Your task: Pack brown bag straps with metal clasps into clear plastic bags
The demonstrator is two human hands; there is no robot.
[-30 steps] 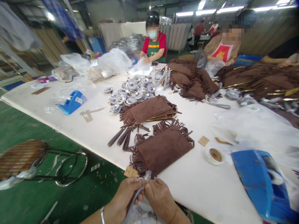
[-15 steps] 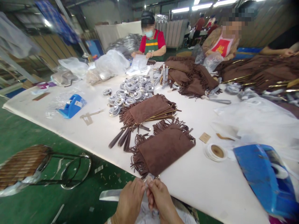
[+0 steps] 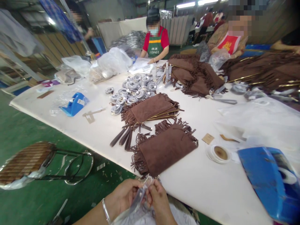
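At the table's near edge, my left hand and my right hand pinch a crumpled strip of clear plastic between them. Part of it hangs down toward my lap, and whether anything is wrapped inside is hard to make out. Just beyond my fingers lies a brown fringed suede pouch, flat on the white table. Behind it, a small stack of similar brown pouches has dark wrist straps spilling toward me.
Coiled grey straps are heaped beyond the stack. Blue tape dispensers stand left and right, with a tape roll beside the right one. A stool is at left. Co-workers work across the table.
My left hand has turned and opened away slightly, baring more of the plastic strip between my hands. The co-worker opposite has lowered the plastic bag to the table. My view has shifted slightly left.
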